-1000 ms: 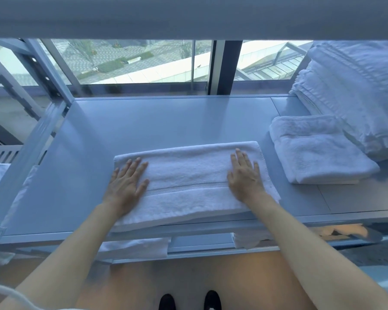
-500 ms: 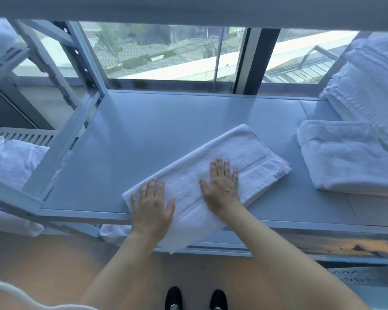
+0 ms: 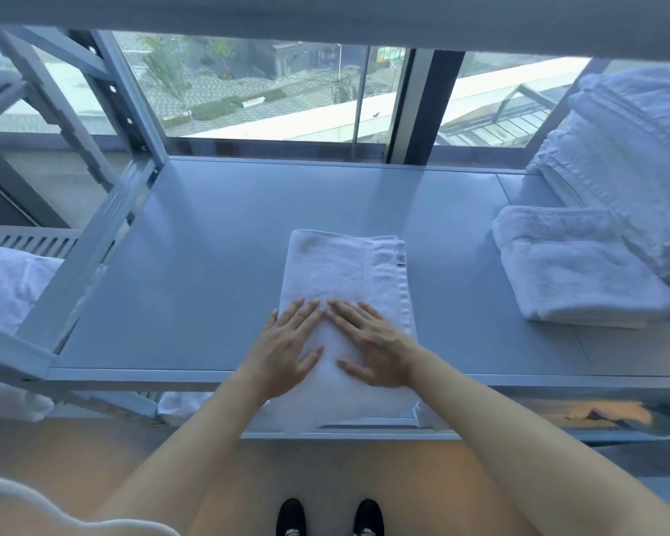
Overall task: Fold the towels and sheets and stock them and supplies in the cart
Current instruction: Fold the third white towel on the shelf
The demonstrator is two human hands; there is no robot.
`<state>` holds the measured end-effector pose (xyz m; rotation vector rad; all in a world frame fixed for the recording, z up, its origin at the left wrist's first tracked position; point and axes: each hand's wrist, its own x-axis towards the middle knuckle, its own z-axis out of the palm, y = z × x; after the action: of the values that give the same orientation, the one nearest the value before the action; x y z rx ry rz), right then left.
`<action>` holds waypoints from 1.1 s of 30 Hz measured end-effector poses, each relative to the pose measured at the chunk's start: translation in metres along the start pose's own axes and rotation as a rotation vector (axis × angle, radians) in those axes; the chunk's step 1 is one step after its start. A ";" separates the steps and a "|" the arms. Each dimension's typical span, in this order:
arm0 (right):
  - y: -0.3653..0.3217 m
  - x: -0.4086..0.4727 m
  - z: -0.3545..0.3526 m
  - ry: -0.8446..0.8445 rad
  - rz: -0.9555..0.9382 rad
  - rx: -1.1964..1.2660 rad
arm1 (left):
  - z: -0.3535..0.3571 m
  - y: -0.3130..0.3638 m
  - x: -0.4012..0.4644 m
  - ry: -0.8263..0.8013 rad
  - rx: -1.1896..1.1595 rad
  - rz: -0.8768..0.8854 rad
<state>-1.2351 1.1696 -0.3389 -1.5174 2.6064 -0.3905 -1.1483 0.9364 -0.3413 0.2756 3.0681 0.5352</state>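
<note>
A folded white towel (image 3: 341, 272) lies lengthwise on the grey cart shelf (image 3: 209, 272), its near end hanging over the front edge. My left hand (image 3: 287, 348) and my right hand (image 3: 372, 346) both press flat on the towel's near half, fingers straight and spread, fingertips almost meeting. A small label shows at the towel's far right corner.
Another folded white towel (image 3: 581, 272) sits at the shelf's right, beside a tall stack of white linen (image 3: 627, 168). A metal frame post (image 3: 90, 241) rises at the left, with white linen (image 3: 12, 280) beyond it. A window lies behind. My shoes (image 3: 329, 516) stand on the wooden floor.
The towel has turned from lying crosswise to pointing away from me. My hands have come together on its near half, and the view has shifted left.
</note>
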 end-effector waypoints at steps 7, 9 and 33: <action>0.005 -0.027 -0.003 0.040 0.260 0.000 | 0.013 0.007 -0.013 0.003 0.009 -0.004; -0.001 -0.041 -0.003 0.017 0.232 -0.002 | 0.021 0.011 -0.026 0.016 0.020 0.011; -0.044 -0.093 0.008 -0.032 0.301 -0.232 | 0.036 0.028 -0.068 0.272 0.248 0.165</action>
<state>-1.1501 1.2282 -0.3383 -1.1422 2.8736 -0.0362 -1.0753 0.9622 -0.3670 0.5033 3.3998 0.2062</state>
